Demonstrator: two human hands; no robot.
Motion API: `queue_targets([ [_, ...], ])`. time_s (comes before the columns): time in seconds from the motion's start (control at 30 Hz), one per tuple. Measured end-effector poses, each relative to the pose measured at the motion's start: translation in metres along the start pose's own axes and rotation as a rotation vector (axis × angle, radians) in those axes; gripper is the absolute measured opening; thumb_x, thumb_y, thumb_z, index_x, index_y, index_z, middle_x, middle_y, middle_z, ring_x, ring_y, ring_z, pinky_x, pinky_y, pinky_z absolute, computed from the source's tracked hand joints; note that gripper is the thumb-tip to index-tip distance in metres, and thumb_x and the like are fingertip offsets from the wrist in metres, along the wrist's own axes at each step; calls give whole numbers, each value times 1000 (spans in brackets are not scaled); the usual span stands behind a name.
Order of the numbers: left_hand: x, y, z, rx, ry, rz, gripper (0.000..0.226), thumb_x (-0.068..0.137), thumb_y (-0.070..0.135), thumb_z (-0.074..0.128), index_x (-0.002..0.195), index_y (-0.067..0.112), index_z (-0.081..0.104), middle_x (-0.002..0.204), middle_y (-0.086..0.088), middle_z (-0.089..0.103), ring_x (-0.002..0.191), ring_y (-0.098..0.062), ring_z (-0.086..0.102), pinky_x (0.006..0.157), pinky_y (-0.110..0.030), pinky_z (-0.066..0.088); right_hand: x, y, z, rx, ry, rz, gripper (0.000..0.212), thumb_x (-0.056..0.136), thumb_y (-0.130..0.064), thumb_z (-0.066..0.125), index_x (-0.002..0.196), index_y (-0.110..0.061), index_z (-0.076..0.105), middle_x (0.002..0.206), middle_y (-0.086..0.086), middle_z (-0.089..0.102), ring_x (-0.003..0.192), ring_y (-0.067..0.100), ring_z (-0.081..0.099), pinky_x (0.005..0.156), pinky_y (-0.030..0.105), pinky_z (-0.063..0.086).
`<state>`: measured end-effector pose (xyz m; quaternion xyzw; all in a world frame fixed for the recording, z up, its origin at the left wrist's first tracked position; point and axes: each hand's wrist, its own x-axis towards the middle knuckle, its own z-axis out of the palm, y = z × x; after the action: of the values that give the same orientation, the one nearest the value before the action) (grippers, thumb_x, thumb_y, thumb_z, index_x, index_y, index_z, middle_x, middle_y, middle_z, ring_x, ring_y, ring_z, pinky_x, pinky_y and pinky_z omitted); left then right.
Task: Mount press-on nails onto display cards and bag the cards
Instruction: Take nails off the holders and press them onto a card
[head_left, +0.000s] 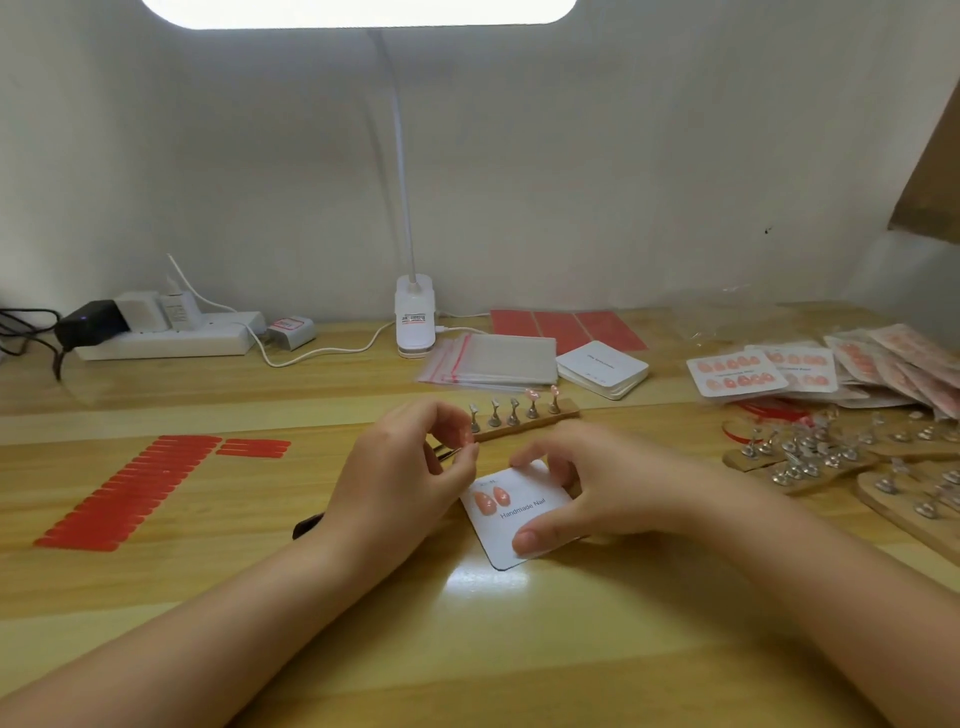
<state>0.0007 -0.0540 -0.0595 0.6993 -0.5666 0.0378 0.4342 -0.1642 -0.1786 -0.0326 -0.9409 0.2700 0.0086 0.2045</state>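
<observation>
A white display card (524, 519) printed "Handmade Nail" lies on the wooden table with two pink press-on nails (491, 500) stuck at its upper left. My right hand (587, 493) pinches the card, thumb pressing its near corner and fingertips on its far edge. My left hand (405, 473) is curled just left of the card and holds tweezers (441, 453), whose dark end (307, 525) sticks out by the wrist. Its fingertips meet above the card's left edge; what they pinch is too small to tell. Behind them a wooden nail stand (524, 422) carries two pink nails (543, 394) on its right-hand holders.
Zip bags (493, 358), a stack of blank cards (602, 370) and red adhesive sheets (566, 325) lie behind the stand. Bagged finished cards (831, 369) and several empty stands (831, 460) crowd the right. Red adhesive tabs (130, 493) lie left; a lamp base (414, 317) and power strip (166, 340) stand by the wall.
</observation>
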Motion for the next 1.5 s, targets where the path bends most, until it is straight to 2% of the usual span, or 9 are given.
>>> queue_targets([
  [0.27,0,3,4,-19,-77,-50,17,94,31,57,101,39,44,92,24,56,83,1,58,71,-28,52,3,6,15,149,285,-9,76,44,-71,80,103,-45,40,115,-18,35,100,-1,41,76,21,43],
  [0.37,1,1,4,-69,-53,-22,22,92,20,62,97,37,48,91,21,59,82,0,60,70,-18,50,1,1,24,258,417,-68,76,48,-59,86,107,-41,43,113,-17,36,100,-6,41,78,17,43],
  [0.57,3,-4,0,-88,44,60,23,87,5,67,94,25,57,88,20,60,81,-4,60,67,-12,47,-2,-20,39,467,567,-40,90,59,-32,90,128,-36,33,118,-14,45,106,11,55,87,26,49],
  [0.67,5,-5,-1,-96,88,77,18,88,5,67,97,19,60,89,20,60,80,-5,61,66,-16,50,-3,-23,39,726,519,48,83,71,-19,84,136,-29,34,113,-14,57,100,11,65,85,31,55],
  [0.77,6,-7,-2,-94,117,73,18,88,7,67,99,19,60,90,21,60,81,-3,61,66,-12,49,-4,-21,32,1024,429,73,34,87,-7,67,118,-18,60,96,-3,75,90,11,71,78,27,59],
  [0.83,6,-7,-3,-93,121,67,20,89,8,66,100,22,58,91,22,60,81,-2,61,65,-10,48,-4,-21,31,1108,422,80,22,89,-1,62,101,-18,68,90,-1,76,88,14,72,78,31,59],
  [0.97,6,-3,-6,-131,178,77,19,92,16,62,106,27,59,96,23,61,77,-6,64,65,-10,47,-4,-25,29,1305,447,105,13,87,-1,63,94,-9,71,94,10,75,92,28,71,79,41,59],
  [1.17,21,14,-31,-304,316,119,24,91,17,64,115,23,64,99,7,71,87,-15,69,80,-34,58,-10,-35,14,1448,494,-46,14,86,-4,64,95,-10,73,94,11,75,87,25,72,69,28,57],
  [1.5,23,49,-61,-399,292,191,15,81,21,71,95,27,71,87,20,72,74,-2,68,71,-14,53,-22,-50,-3,1541,454,-142,10,89,-6,61,93,-4,69,91,14,75,81,25,73,60,26,56],
])
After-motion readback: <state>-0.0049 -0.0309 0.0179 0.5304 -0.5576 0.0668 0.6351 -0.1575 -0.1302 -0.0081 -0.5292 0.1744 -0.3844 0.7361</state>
